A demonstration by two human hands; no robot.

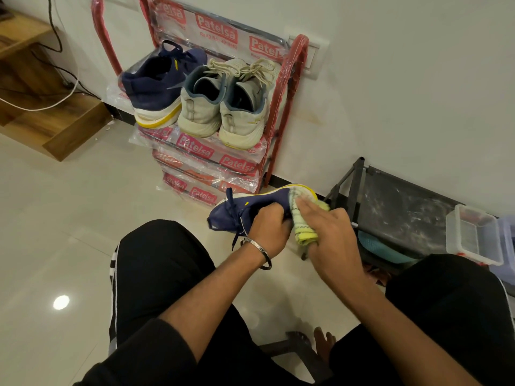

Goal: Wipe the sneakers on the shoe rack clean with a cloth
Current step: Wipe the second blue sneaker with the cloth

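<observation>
My left hand (269,231) grips a navy sneaker (237,211) with a yellow-trimmed sole, held on its side above the floor in front of my knees. My right hand (331,232) presses a yellow-green cloth (302,231) against the sneaker's heel end, its fingers extended over the cloth. The matching navy sneaker (156,87) sits on the top shelf of the red shoe rack (281,112), heel toward me. Beside it stands a pair of off-white sneakers (223,107).
The rack's lower shelves are wrapped in printed plastic. A low black rack (401,207) stands against the wall at right, with a clear plastic box (473,238) beside it. A wooden step (47,118) with cables lies at left. My legs frame glossy floor tiles.
</observation>
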